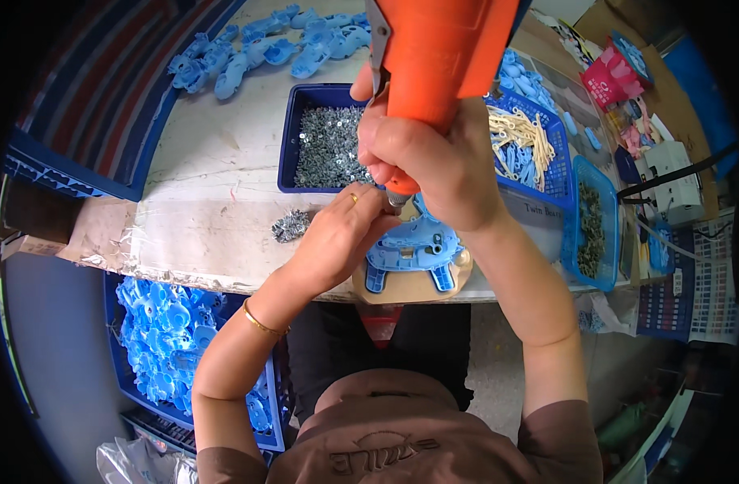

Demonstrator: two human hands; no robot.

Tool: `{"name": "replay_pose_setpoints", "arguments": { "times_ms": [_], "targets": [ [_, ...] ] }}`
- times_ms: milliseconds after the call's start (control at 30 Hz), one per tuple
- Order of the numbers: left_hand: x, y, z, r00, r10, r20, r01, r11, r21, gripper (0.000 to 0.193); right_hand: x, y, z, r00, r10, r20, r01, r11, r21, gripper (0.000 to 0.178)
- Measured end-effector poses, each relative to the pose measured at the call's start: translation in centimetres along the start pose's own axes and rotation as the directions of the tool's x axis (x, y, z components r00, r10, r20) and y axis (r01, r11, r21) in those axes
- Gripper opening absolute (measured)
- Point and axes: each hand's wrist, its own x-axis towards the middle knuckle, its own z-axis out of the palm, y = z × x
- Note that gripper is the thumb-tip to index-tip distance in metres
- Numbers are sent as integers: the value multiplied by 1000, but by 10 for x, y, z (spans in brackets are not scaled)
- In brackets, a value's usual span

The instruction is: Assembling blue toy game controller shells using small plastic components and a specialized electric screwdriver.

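Observation:
An orange power screwdriver (430, 60) stands nose down, with my right hand (450, 157) wrapped round its body. Its metal tip meets a light blue plastic toy part (414, 248), which rests on a tan board (385, 292) at the table's front edge. Beside the tip, my left hand (337, 234) has its fingers bent together; what they hold, if anything, is hidden. Left of that hand lies a small heap of screws (289, 227). Just beyond, a dark blue bin (288, 157) is full of loose screws (329, 141).
Blue plastic shells (313, 44) lie along the table's far side. At right stand a blue basket (559, 141) of cream and blue pieces and a turquoise tray (603, 282) of small metal parts. A crate (127, 371) of blue shells sits below the table at left.

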Motion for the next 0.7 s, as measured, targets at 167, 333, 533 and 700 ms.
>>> {"name": "replay_pose_setpoints", "arguments": {
  "times_ms": [167,333,533,700],
  "targets": [
    [-14,10,5,983,-180,34,183,962,-201,24,-6,-5,0,999,36,18,-36,999,19,30],
    [-22,8,6,999,-5,36,-3,976,217,70,-25,20,-4,998,48,45,-47,999,-16,33],
    [-29,11,11,992,-109,59,85,944,317,75,-33,40,-4,984,180,10,-180,982,56,32],
    [-32,9,17,991,-125,53,103,947,303,70,-35,50,-5,989,145,-8,-144,988,61,30]
  ]
}}
